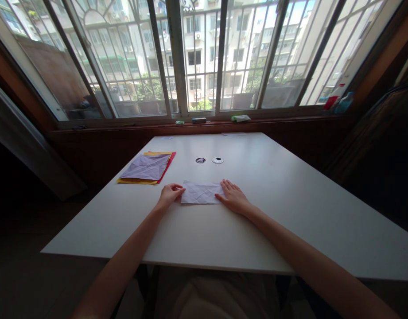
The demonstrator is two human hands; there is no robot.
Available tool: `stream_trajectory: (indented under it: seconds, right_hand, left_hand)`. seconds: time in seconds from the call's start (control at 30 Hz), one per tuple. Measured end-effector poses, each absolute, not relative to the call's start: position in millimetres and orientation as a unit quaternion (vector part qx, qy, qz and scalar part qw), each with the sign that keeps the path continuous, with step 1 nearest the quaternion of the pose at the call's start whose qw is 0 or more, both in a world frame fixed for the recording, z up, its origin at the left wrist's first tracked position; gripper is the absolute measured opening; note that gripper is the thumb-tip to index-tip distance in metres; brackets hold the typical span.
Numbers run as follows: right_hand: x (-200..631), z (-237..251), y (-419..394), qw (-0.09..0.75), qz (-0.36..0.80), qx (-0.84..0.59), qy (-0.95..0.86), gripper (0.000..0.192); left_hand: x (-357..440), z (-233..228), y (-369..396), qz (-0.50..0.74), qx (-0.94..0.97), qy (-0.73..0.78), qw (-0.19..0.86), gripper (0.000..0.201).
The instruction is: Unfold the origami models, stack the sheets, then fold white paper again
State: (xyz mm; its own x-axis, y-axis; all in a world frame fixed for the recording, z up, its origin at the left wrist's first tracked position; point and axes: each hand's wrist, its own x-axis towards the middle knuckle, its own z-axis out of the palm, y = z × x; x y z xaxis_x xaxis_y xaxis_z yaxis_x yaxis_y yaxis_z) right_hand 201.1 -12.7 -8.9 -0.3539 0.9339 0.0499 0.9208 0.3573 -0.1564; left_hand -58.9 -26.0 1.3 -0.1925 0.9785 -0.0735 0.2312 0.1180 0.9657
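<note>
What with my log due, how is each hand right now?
Left hand: partly curled at the left edge of the pale paper; whether it grips cannot be told.
Right hand: open, resting on the paper's right end.

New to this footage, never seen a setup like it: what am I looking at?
There is no machine: these are a person's own bare hands. The one picture comes from a camera worn on the head, looking forward and down. At the white table, the left hand's fingertips meet the left edge of a creased, pale paper; whether they grip it is hard to tell. The right hand lies flat over its right end. Off to the left is a stack, pale on top, yellow and red below. Past the paper sit two round fittings, then a window.
</note>
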Motion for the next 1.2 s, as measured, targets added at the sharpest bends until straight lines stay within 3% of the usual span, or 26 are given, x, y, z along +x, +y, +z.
stream_trajectory:
  seconds: [0.13,0.27,0.4,0.53,0.63,0.83,0.97,1.1,1.2]
  right_hand:
    - [200,-12,-10,0.065,0.053,-0.563,-0.822,0.075]
    - [196,-7,-12,0.082,0.046,-0.563,-0.821,0.071]
    - [193,11,-20,0.145,0.026,-0.576,-0.804,0.048]
    - [192,21,-28,0.188,0.085,-0.594,-0.778,0.034]
    - [192,13,-28,0.251,0.158,-0.549,-0.781,0.028]
    - [189,15,-14,0.329,0.406,-0.487,-0.700,0.060]
    - [188,47,-6,0.341,0.528,-0.438,-0.643,0.058]
    - [187,77,9,0.403,0.520,-0.382,-0.649,0.033]
    - [191,96,26,0.465,0.467,-0.369,-0.655,0.029]
  left_hand:
    - [-60,2,-29,0.383,0.564,0.639,0.358,0.029]
    - [-59,-1,-30,0.329,0.646,0.655,0.211,0.017]
    - [-58,-6,-25,0.358,0.649,0.656,0.143,0.005]
    - [-57,-11,-23,0.382,0.637,0.647,0.175,0.007]
    - [-55,-13,-24,0.435,0.606,0.610,0.269,0.011]
    - [-38,3,-30,0.502,0.588,0.495,0.397,0.051]
    - [-22,30,-28,0.483,0.655,0.416,0.406,0.057]
    - [-8,62,-7,0.512,0.623,0.401,0.434,0.065]
    - [0,85,20,0.511,0.572,0.420,0.486,0.050]
